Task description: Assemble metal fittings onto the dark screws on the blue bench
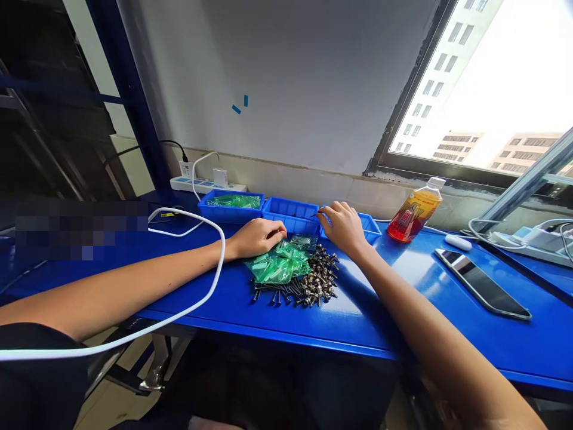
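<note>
My left hand (256, 237) rests on the blue table (403, 286), fingers curled on the edge of a heap of small green plastic bags (280, 264). My right hand (341, 226) hovers just past the heap, pinching a thin dark screw (314, 214) between thumb and forefinger over the middle blue tray (289, 209). A pile of dark metal screws and small fittings (308, 283) lies in front of the bags. The left blue tray (230, 206) holds more green bags. A third blue tray (371, 226) is partly hidden behind my right hand.
A bottle of orange-red drink (414, 212) stands right of the trays. A phone (482, 290) lies face up at the right, a white mouse-like object (458, 242) behind it. A white cable (197, 218) loops over my left arm. A power strip (203, 184) sits at the wall.
</note>
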A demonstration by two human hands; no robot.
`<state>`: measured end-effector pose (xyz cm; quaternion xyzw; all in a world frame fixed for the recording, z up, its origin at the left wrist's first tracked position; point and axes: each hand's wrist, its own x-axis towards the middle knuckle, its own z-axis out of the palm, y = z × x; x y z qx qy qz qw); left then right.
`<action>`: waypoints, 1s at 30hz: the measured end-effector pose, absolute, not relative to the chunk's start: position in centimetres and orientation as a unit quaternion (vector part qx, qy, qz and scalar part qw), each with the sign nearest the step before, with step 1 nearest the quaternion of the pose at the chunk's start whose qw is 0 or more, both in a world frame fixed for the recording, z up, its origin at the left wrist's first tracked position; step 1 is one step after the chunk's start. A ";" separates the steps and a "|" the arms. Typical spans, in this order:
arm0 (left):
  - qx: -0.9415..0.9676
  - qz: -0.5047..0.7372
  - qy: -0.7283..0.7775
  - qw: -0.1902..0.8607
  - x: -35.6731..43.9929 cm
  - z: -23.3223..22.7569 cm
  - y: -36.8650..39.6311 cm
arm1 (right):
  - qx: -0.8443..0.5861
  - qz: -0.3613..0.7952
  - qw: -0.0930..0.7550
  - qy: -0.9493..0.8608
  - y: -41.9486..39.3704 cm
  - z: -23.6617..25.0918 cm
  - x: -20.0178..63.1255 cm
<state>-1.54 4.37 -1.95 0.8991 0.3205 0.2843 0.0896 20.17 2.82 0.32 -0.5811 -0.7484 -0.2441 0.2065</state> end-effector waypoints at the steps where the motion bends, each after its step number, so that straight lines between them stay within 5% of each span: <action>1: 0.900 0.282 0.321 0.089 -1.5 -2.0 4.4 | -0.576 -0.247 0.202 -0.752 2.8 0.2 20.0; 30: 0.919 0.275 0.280 0.029 -1.5 -2.3 4.6 | -0.512 -0.251 0.233 -0.788 2.6 -0.7 19.1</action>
